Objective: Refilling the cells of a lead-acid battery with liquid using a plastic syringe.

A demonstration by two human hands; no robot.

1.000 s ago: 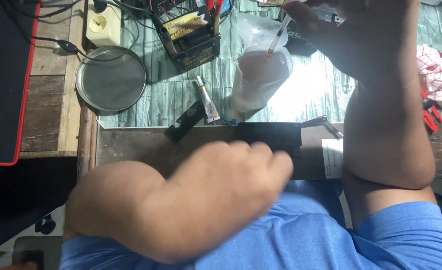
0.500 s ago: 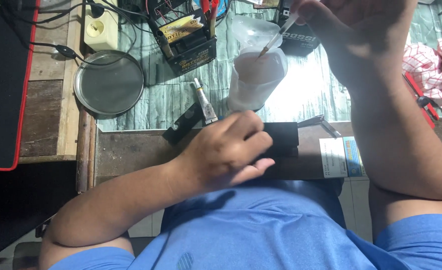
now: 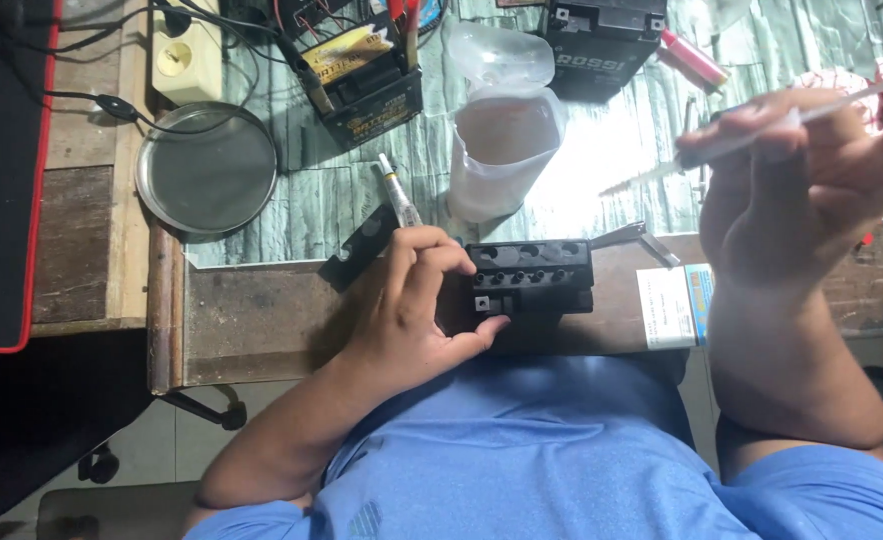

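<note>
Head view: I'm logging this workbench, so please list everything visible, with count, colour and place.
battery: one, black, at the bench's front edge, cell holes on top
small batteries: two, black, far side, one wired, one further right
plastic jug: one, translucent, pinkish liquid, centre
metal dish: one, silver, round, left
tube: one, small, silver, beside the jug
power strip: one, cream, top left
box: one, white and blue, right of the battery
syringe: one, clear, in the right hand
left hand: grips the battery's left end
right hand: raised, at right

Battery (image 3: 532, 280) at frame centre on the worktop (image 3: 262, 320) — jug (image 3: 502, 150) above it, round dish (image 3: 209, 170) upper left.
</note>
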